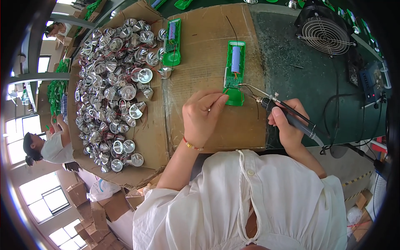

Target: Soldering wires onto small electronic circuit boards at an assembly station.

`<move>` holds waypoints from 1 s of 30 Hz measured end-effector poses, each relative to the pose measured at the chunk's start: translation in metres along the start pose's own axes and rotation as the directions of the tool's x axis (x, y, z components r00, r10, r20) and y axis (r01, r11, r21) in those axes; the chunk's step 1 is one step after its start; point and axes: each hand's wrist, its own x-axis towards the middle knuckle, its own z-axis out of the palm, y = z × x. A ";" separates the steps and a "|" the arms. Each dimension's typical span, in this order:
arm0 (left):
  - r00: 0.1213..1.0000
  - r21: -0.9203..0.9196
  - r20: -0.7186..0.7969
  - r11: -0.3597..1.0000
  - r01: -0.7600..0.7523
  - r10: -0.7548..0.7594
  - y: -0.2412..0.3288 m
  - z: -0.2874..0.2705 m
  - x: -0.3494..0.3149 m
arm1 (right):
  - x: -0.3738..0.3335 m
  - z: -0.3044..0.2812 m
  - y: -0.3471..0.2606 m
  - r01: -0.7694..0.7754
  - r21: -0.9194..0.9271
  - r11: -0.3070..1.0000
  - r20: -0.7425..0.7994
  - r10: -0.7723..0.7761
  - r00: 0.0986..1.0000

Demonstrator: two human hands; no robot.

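Observation:
A green plastic housing [242, 50] lies lengthwise on the cardboard, with a blue cylindrical battery [236, 60] in its upper part and a small circuit board [233, 80] below that. At the board's lower end my left hand [199, 111] is closed in a pinch on what looks like a thin reddish wire, mostly covered by the fingertips. My right hand [293, 129] grips a soldering iron [288, 117] from the right. Its tip, with a thin metal tube alongside, reaches the board close to my left fingertips. A dark wire extends from the housing's top.
Many silver reflector cups [110, 79] fill a cardboard box at left. Another green housing [172, 56] with a battery lies beside them. A fan with a wire grille [325, 36], a blue device [369, 85] and black cables stand at right. Another person [54, 146] works at far left.

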 end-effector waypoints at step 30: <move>0.994 0.145 0.109 0.989 -0.011 -0.005 -0.011 0.017 0.015 | 0.004 -0.003 0.002 -0.029 0.004 1.000 -0.104 0.029 0.994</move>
